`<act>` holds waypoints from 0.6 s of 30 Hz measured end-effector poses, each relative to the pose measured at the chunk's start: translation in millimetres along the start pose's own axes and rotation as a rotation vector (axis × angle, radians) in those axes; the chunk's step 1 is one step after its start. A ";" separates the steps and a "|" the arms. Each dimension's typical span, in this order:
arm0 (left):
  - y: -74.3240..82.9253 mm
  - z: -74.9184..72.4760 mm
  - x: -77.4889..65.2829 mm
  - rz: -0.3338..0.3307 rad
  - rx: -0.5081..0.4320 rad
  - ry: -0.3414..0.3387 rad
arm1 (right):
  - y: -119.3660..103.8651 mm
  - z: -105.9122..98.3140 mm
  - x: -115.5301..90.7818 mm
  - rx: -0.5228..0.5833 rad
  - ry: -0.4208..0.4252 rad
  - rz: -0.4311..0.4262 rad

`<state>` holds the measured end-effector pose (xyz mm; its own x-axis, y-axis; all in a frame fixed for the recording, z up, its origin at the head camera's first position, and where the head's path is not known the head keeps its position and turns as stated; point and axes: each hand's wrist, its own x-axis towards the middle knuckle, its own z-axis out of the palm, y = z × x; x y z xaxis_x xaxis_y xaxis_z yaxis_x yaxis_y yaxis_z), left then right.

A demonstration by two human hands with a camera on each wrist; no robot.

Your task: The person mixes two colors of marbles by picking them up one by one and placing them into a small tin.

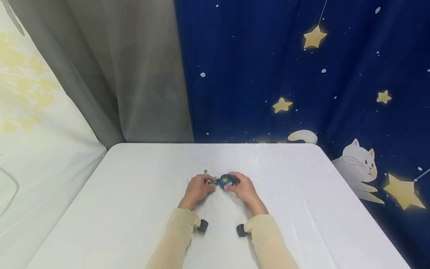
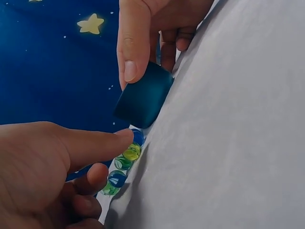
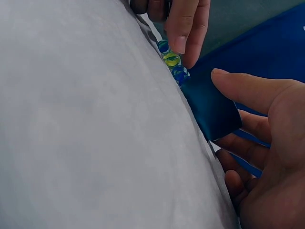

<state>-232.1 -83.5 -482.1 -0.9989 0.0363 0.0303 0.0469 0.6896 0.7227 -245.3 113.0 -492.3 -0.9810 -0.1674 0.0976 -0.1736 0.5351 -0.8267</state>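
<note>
A small dark teal cup (image 3: 212,107) stands low over the white cloth, with green and blue marbles showing inside its round mouth in the head view. My right hand (image 1: 244,188) holds it, thumb on the near side and fingers round the far side. Just left of the cup lie several glass marbles (image 2: 123,163) in blue, green and yellow, close together on the cloth. Beside them is my left hand (image 1: 199,188), its thumb and forefinger reaching around the group and the thumb tip right at a blue marble (image 2: 137,137). Its other fingers bend loosely.
One green marble (image 1: 205,172) lies apart, beyond my left hand. The white-covered table (image 1: 134,209) spreads out on all sides. A grey curtain (image 1: 147,74) and a blue star-patterned curtain (image 1: 242,74) hang behind its far edge. Black wrist cameras (image 1: 202,226) stick out inward from the sleeves.
</note>
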 end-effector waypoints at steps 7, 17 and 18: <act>-2.0 2.5 1.6 -0.008 0.051 0.005 | 0.6 -0.3 0.5 0.002 0.001 -0.001; -1.3 7.0 1.2 -0.018 0.087 0.057 | -0.6 -1.2 0.9 0.002 0.003 -0.004; -1.1 7.3 1.1 -0.017 0.088 0.060 | -0.4 -1.1 1.0 0.000 0.001 -0.007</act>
<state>-233.2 -78.9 -487.9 -0.9979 -0.0177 0.0619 0.0277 0.7506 0.6602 -246.4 113.5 -491.2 -0.9798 -0.1704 0.1044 -0.1808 0.5338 -0.8260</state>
